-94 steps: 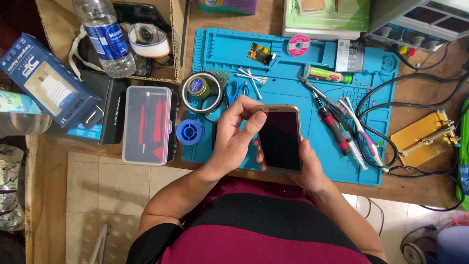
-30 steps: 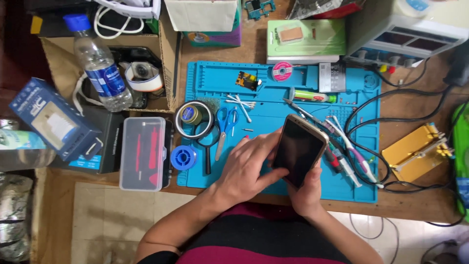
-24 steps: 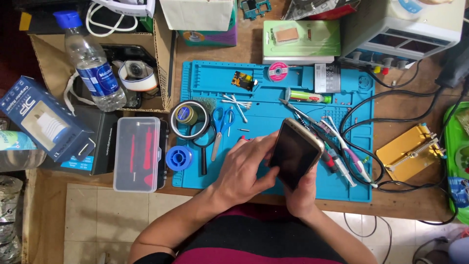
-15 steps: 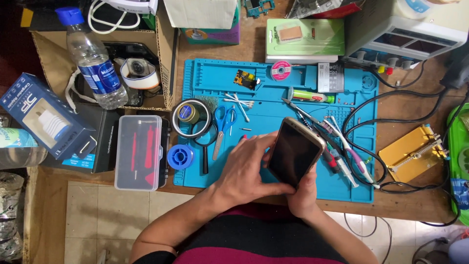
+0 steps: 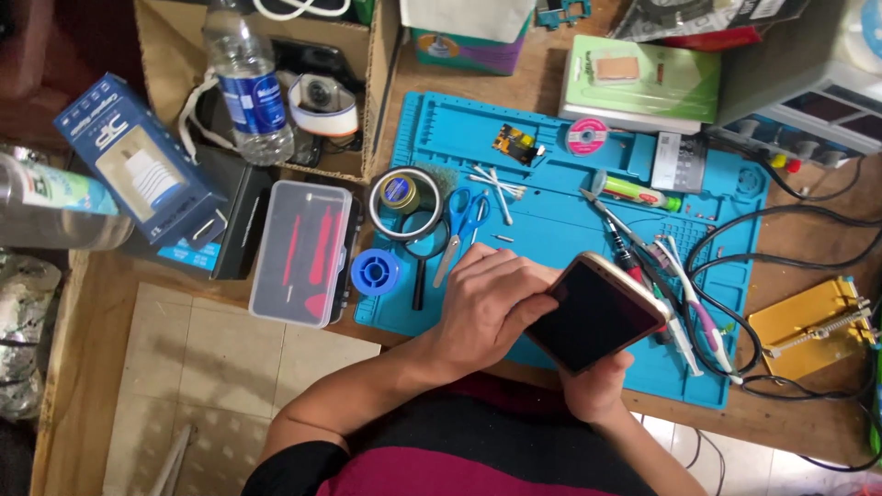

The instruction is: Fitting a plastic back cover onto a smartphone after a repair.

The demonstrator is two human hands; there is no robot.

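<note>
My right hand (image 5: 597, 390) cradles the phone (image 5: 594, 313) from beneath, and my left hand (image 5: 491, 308) clasps its left edge, thumb on the rim. The phone has a dark, blank screen in a gold frame, tilted above the near edge of the blue mat (image 5: 551, 202). On the mat beyond the phone lie scissors (image 5: 462, 223), with screwdrivers (image 5: 625, 243) just beside it.

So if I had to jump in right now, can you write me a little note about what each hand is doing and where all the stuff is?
Left hand: fingers on the near edge of the dark-screened, gold-edged smartphone.
Right hand: holds that phone from below, tilted above the blue rubber work mat.
On the mat: blue-handled scissors, cotton swabs, screwdrivers and tweezers right of the phone.
Left of the mat: clear plastic case with red tools.
Done: phone is lifted, screen dark, no opening seen.
Left: no tool is in hand yet.
</note>
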